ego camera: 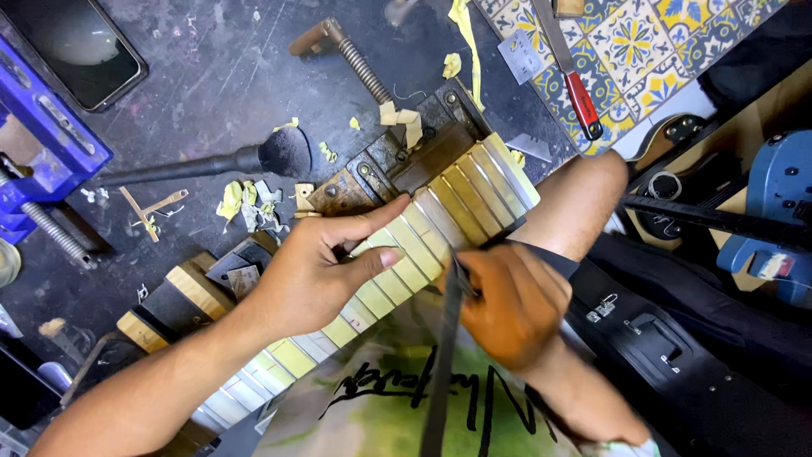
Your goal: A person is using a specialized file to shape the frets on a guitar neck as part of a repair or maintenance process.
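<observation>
Neck: I am watching a guitar neck (406, 254) lying diagonally across the dark workbench (211, 76), its far end resting on a rusty metal clamp block (381, 165) — the frets are masked with strips of yellowish tape.
Left hand: my left hand (309, 275) is pressing flat on the fretboard, thumb stretching along the upper edge, fingers curling over the lower edge; it is bracing the neck rather than closing around it.
Right hand: my right hand (512, 305) is closing around a long dark flat tool (444, 355), likely a file, its upper end touching the fretboard just beside the left hand.
Hands: they are sitting close together, not touching.
Bench, near: scraps of yellow tape (237, 203) are lying beside a black round brush (254, 159).
Bench, far: a blue vise (46, 127) is standing at the left edge — a phone (80, 46) is lying above it.
Right side: a patterned tile board (643, 51) is carrying a red-handled tool (575, 76); a black case (677, 355) is sitting below.
</observation>
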